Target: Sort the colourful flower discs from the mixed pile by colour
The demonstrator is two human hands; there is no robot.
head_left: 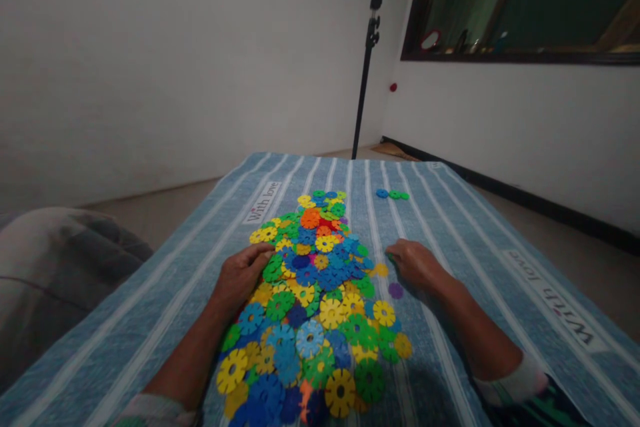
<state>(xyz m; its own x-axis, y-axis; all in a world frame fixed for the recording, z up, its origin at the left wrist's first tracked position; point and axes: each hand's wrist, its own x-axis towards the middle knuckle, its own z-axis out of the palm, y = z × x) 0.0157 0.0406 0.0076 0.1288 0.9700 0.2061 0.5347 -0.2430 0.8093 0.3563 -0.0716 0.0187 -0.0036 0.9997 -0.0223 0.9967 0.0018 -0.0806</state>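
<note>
A long pile of colourful notched plastic discs (331, 313), shaped like flowers, lies down the middle of the cloth. My left hand (243, 275) rests against the pile's left edge, next to a green disc (273, 270). Its fingers are together and curled toward the discs; what they hold, if anything, is hidden. To the right of the pile, my right hand (415, 263) is closed in a pinch just above the cloth. A bit of green, apparently a disc's edge, shows at its fingertips. Close to that hand lie a purple disc (395, 290) and a yellow disc (381, 269).
A blue striped cloth (200, 253) covers the table. Toward its far right lie a blue disc (382, 193) and two green discs (399, 195) in a row. Behind the table stands a lamp on a black pole (367, 67). Grey fabric (60, 280) bulges at the left.
</note>
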